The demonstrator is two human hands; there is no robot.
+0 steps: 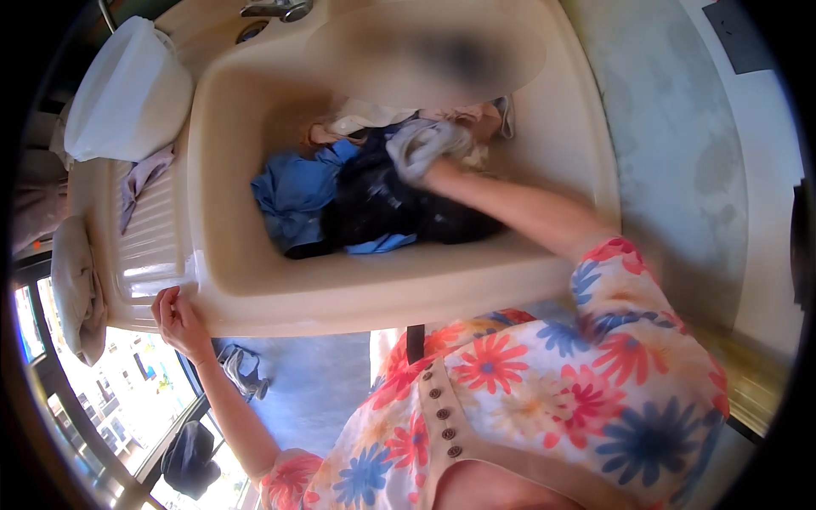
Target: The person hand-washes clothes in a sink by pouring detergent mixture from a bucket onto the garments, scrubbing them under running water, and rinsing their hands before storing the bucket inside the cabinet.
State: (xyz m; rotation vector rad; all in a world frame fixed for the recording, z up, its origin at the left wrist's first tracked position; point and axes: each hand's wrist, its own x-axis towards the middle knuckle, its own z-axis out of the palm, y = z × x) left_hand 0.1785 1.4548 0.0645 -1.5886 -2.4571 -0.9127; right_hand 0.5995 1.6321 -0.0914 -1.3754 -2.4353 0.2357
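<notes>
At the front left of the beige sink (476, 297), my left hand (176, 321) rests on the rim with loosely bent fingers and nothing in them. My right hand (435, 174) reaches into the basin. A grey-white cloth (416, 144) is bunched around it and hides its fingers, and the hand appears to grip it. Below the hand lies a dark wet garment (391, 204). Left of that is a blue garment (293, 191). Pale and peach-coloured cloths (365, 119) lie behind, partly covered by a blurred patch in the picture.
A white plastic tub (132, 93) stands on the ribbed drainboard (153, 246) at the left, with a greyish cloth (144, 178) beside it. Another pale cloth (78, 289) hangs over the left edge. A metal tap (280, 8) is at the back. A wall (680, 127) borders the right side.
</notes>
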